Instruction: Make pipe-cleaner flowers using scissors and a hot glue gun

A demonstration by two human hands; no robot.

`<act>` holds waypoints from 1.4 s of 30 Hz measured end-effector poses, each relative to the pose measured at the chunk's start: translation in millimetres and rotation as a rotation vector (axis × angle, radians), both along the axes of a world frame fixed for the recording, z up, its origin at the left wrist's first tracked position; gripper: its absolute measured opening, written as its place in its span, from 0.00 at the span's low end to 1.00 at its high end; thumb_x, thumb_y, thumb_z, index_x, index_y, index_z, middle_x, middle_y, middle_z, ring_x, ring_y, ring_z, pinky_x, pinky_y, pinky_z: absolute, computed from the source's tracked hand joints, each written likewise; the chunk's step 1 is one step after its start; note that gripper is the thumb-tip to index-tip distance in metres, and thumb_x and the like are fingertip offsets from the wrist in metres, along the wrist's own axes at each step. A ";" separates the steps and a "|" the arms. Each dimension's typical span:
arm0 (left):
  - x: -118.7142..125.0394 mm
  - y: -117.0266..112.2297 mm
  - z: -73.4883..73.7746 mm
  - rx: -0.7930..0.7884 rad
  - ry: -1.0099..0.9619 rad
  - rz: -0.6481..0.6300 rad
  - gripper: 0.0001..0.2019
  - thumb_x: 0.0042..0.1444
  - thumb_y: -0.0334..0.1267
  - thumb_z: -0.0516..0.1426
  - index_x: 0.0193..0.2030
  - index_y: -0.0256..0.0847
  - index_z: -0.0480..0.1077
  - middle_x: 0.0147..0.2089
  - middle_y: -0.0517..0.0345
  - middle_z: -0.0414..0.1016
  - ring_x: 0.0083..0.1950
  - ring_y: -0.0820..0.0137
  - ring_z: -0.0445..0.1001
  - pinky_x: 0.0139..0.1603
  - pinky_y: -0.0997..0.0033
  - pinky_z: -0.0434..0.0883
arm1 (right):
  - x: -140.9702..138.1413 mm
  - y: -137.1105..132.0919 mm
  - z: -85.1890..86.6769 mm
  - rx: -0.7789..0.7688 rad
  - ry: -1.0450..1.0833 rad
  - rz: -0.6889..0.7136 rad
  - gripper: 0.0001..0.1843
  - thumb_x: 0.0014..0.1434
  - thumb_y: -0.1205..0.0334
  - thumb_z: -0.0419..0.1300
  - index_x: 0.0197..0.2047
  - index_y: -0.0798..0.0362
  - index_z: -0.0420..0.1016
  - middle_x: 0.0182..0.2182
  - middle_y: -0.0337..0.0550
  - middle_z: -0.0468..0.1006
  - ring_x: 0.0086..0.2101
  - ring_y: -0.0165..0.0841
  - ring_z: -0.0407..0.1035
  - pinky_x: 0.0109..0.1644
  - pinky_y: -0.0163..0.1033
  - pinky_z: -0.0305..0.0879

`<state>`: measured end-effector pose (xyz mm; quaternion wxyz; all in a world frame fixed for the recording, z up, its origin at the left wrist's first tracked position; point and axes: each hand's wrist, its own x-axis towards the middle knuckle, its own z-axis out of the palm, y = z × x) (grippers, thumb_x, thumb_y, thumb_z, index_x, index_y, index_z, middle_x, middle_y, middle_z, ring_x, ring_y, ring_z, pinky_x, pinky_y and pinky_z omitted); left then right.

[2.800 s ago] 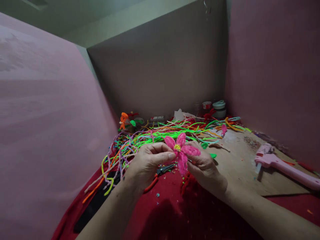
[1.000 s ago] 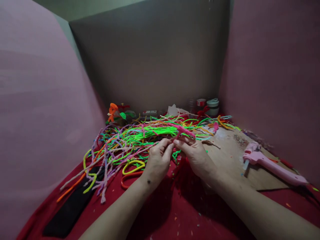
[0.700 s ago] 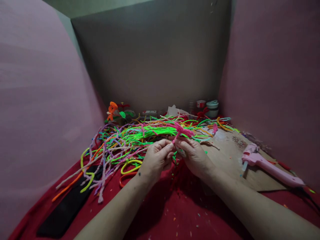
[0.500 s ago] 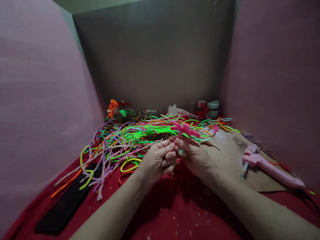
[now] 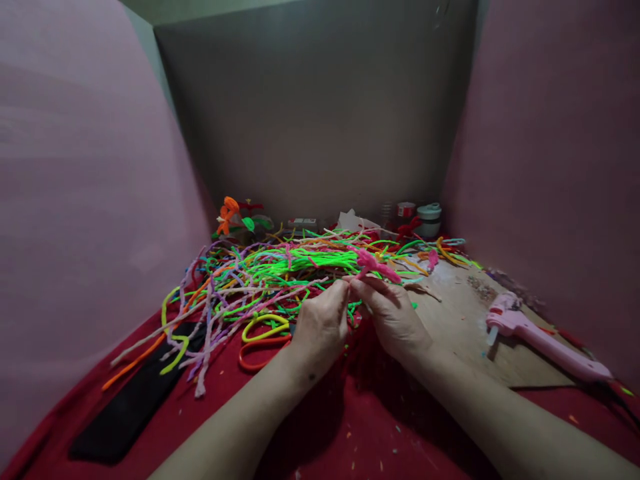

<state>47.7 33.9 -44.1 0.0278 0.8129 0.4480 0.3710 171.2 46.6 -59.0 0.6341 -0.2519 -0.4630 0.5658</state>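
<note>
A pink pipe-cleaner flower (image 5: 376,265) sticks up from between my hands, its petals pointing away from me. My right hand (image 5: 395,313) pinches it near the base. The fingers of my left hand (image 5: 324,319) are curled and pinched at the flower's lower end, touching the right fingertips; the back of the hand hides most of what they grip. Just beyond lies a heap of colourful pipe cleaners (image 5: 300,261), with bright green ones on top. Scissors with a yellow and a red handle loop (image 5: 260,353) lie left of my left wrist.
A pink glue gun (image 5: 545,337) rests on a brown board (image 5: 455,333) at the right. A black flat item (image 5: 130,407) lies on the red cloth (image 5: 310,433) at left. An orange flower (image 5: 229,215) and a lidded cup (image 5: 429,220) stand behind. Pink panels flank both sides.
My left hand has rolled over, so its back now faces me and its fingers are hidden. The flower has tilted slightly, and more of the scissors' handles shows.
</note>
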 end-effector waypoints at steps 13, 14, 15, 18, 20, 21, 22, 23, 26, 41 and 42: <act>6.6 -4.6 18.6 -0.665 -0.764 -0.205 0.08 0.54 0.40 0.53 0.28 0.38 0.65 0.17 0.69 0.55 0.15 0.82 0.49 0.17 0.79 0.49 | 1.7 0.5 4.4 -0.022 0.029 0.070 0.06 0.48 0.63 0.63 0.32 0.48 0.79 0.29 0.39 0.79 0.32 0.34 0.69 0.35 0.37 0.66; 7.4 -5.4 19.8 -0.708 -0.817 -0.226 0.08 0.54 0.40 0.53 0.28 0.38 0.64 0.17 0.70 0.55 0.14 0.83 0.47 0.16 0.80 0.48 | 1.9 0.0 4.2 -0.030 0.043 0.084 0.05 0.48 0.63 0.63 0.32 0.48 0.79 0.28 0.39 0.78 0.31 0.32 0.69 0.34 0.36 0.65; 8.1 -6.1 21.0 -0.749 -0.866 -0.251 0.08 0.53 0.40 0.54 0.27 0.38 0.64 0.17 0.70 0.54 0.14 0.83 0.47 0.15 0.80 0.47 | 1.9 -0.6 4.3 -0.035 0.062 0.105 0.05 0.49 0.63 0.63 0.31 0.49 0.78 0.27 0.38 0.78 0.30 0.31 0.68 0.33 0.35 0.65; 7.8 -7.2 22.5 -0.873 -0.990 -0.341 0.09 0.53 0.40 0.55 0.27 0.38 0.62 0.16 0.71 0.54 0.13 0.84 0.45 0.12 0.83 0.47 | 0.8 -2.1 5.7 -0.073 0.131 0.189 0.03 0.50 0.62 0.62 0.29 0.50 0.77 0.23 0.35 0.75 0.24 0.27 0.66 0.29 0.32 0.63; 5.9 -6.3 21.3 -0.942 -1.053 -0.413 0.08 0.54 0.39 0.55 0.28 0.38 0.62 0.16 0.71 0.54 0.13 0.85 0.44 0.12 0.84 0.49 | 0.1 -2.1 7.0 -0.119 0.172 0.212 0.03 0.48 0.62 0.64 0.28 0.52 0.77 0.20 0.34 0.74 0.22 0.26 0.65 0.27 0.31 0.62; 4.6 -5.4 20.2 -0.967 -1.076 -0.453 0.08 0.54 0.38 0.55 0.29 0.38 0.62 0.17 0.71 0.54 0.13 0.85 0.43 0.11 0.84 0.50 | -0.1 -1.6 7.3 -0.140 0.184 0.218 0.05 0.47 0.62 0.64 0.30 0.52 0.77 0.20 0.35 0.74 0.22 0.26 0.65 0.27 0.31 0.62; 3.4 -4.3 18.9 -0.989 -1.093 -0.493 0.07 0.54 0.38 0.55 0.29 0.38 0.62 0.17 0.71 0.54 0.13 0.85 0.43 0.11 0.84 0.51 | 0.0 -1.0 7.3 -0.159 0.188 0.226 0.07 0.46 0.62 0.65 0.31 0.53 0.78 0.21 0.36 0.75 0.23 0.26 0.66 0.27 0.31 0.62; 2.2 -3.2 17.6 -1.006 -1.105 -0.531 0.07 0.55 0.38 0.55 0.30 0.37 0.63 0.18 0.71 0.53 0.13 0.85 0.42 0.10 0.85 0.51 | 0.2 -0.2 7.0 -0.171 0.188 0.235 0.09 0.46 0.61 0.65 0.34 0.54 0.78 0.22 0.37 0.76 0.24 0.27 0.67 0.28 0.31 0.62; -0.1 -0.4 14.7 -1.050 -1.124 -0.602 0.06 0.55 0.37 0.55 0.34 0.37 0.64 0.18 0.72 0.53 0.13 0.85 0.39 0.10 0.85 0.50 | 1.6 2.5 4.4 -0.168 0.201 0.257 0.12 0.46 0.61 0.65 0.36 0.54 0.77 0.23 0.37 0.76 0.24 0.26 0.67 0.26 0.31 0.60; 2.7 1.5 2.3 -0.077 -0.130 -0.040 0.08 0.59 0.35 0.48 0.33 0.37 0.66 0.28 0.57 0.67 0.29 0.72 0.66 0.32 0.72 0.62 | 2.0 7.4 -4.6 -0.143 0.117 0.098 0.09 0.45 0.60 0.66 0.33 0.51 0.79 0.27 0.38 0.77 0.24 0.27 0.62 0.24 0.33 0.55; 2.2 2.8 -0.7 -0.017 -0.065 -0.029 0.09 0.59 0.35 0.47 0.34 0.37 0.66 0.29 0.55 0.68 0.31 0.71 0.67 0.34 0.71 0.62 | 1.9 6.8 -4.2 -0.136 0.105 0.090 0.09 0.45 0.60 0.66 0.33 0.51 0.79 0.27 0.38 0.77 0.25 0.28 0.63 0.26 0.33 0.56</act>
